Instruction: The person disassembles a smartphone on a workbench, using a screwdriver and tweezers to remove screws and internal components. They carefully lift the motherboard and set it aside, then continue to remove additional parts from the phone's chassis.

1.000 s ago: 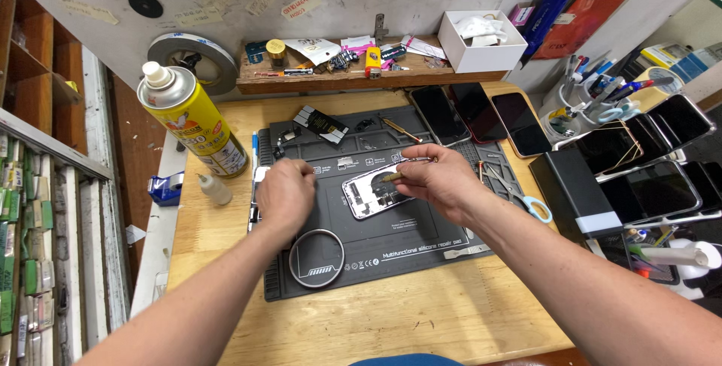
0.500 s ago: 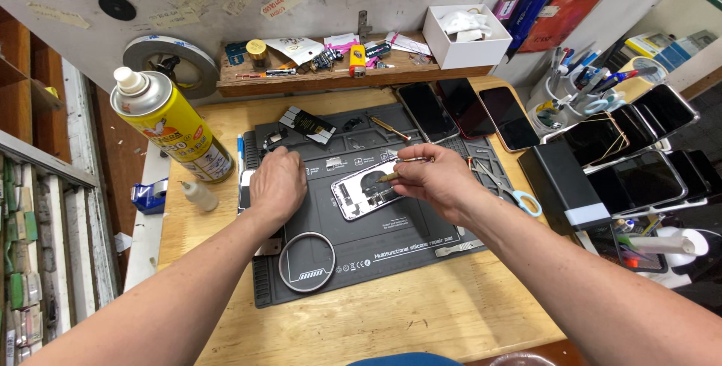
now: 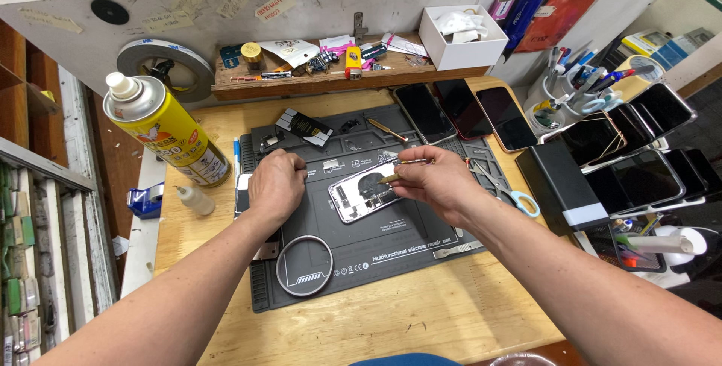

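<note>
Barely anything shifted since half a second earlier: both hands sat in much the same spots over the grey silicone mat (image 3: 391, 249). The right hand (image 3: 440, 185) pinched a thin brass-tipped screwdriver (image 3: 406, 170), tip down at the opened phone (image 3: 366, 191), which lay on the mat right under those fingers (image 3: 410, 179), shiny metal frame, dark insides. The left hand (image 3: 277, 182) lay curled and knuckles up beside the phone, gripping nothing I could make out. A yellow spray can (image 3: 167, 131) stood off left.
</note>
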